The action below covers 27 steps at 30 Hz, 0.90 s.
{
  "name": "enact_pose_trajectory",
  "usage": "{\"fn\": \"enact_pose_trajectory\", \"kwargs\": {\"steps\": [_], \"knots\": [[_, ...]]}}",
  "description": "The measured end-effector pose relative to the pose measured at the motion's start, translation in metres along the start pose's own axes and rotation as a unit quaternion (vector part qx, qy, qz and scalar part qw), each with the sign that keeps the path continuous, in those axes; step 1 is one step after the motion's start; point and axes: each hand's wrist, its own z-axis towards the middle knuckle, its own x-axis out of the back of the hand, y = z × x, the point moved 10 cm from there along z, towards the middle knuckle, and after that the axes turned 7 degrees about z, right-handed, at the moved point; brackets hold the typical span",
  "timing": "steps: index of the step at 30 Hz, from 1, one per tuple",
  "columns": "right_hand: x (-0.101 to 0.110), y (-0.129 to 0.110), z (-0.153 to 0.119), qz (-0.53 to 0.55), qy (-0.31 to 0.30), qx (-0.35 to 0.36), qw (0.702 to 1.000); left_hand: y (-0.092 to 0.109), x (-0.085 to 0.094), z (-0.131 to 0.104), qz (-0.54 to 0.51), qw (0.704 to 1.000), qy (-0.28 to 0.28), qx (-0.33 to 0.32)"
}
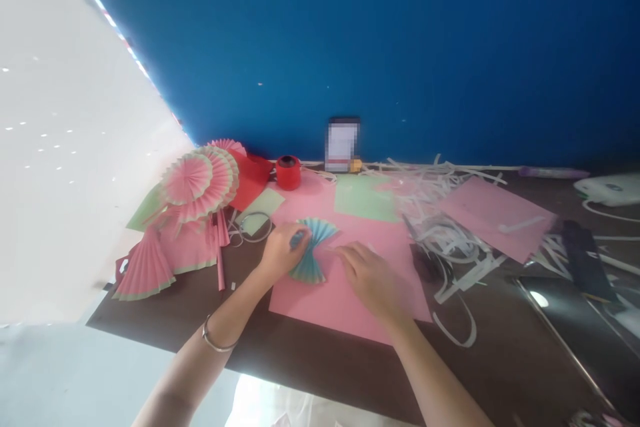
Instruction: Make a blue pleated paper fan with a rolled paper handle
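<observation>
A blue pleated paper fan (pixel 311 265), pinched at its middle like a bow, stands over the large pink sheet (pixel 345 310). My left hand (pixel 283 252) has its fingers closed on the fan's left side. To the right of the fan is my right hand (pixel 367 273), apart from it, with thumb and fingertips pressed together over the pink sheet. Whatever those fingertips hold, if anything, is too small and blurred to name. A green sheet (pixel 367 199) lies on the pink one behind my hands.
Pink and green pleated fans (pixel 197 180) are piled at the left. A red tape roll (pixel 288 173) sits near the blue wall. White paper strips (pixel 450 240) and a pink sheet (pixel 500 213) spread to the right, with a dark glossy device (pixel 575 327) at the right edge.
</observation>
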Motion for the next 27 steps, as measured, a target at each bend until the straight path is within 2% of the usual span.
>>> {"fn": "enact_pose_trajectory", "kwargs": {"steps": [2, 6, 9, 11, 15, 17, 19, 23, 27], "knots": [[0.0, 0.007, 0.001, 0.002, -0.009, -0.028, 1.0, -0.008, 0.002, 0.0, 0.058, 0.998, 0.012, 0.027], [-0.008, 0.01, 0.004, 0.052, -0.055, -0.053, 0.996, -0.014, -0.015, -0.003, 0.103, 0.992, -0.059, 0.043], [-0.015, 0.016, 0.004, 0.09, -0.075, -0.086, 0.989, -0.005, -0.023, -0.003, 0.06, 0.994, -0.095, -0.004], [-0.019, 0.014, 0.004, 0.094, -0.079, -0.067, 0.99, 0.003, -0.023, -0.002, 0.014, 0.993, -0.101, -0.051], [-0.015, 0.009, 0.004, 0.06, -0.033, -0.018, 0.998, 0.011, -0.021, -0.004, -0.032, 0.986, -0.121, -0.109], [-0.008, 0.01, 0.005, 0.043, -0.003, -0.018, 0.999, 0.01, -0.017, -0.004, -0.006, 0.987, -0.118, -0.113], [-0.005, 0.009, 0.005, 0.035, 0.001, -0.023, 0.999, 0.008, -0.011, -0.003, 0.05, 0.989, -0.1, -0.095], [0.003, 0.014, 0.005, 0.021, 0.0, -0.068, 0.997, -0.001, -0.007, -0.005, 0.162, 0.981, -0.101, -0.031], [0.024, 0.026, 0.001, 0.005, 0.061, -0.158, 0.986, -0.001, -0.017, -0.009, 0.176, 0.974, -0.138, -0.035]]}}
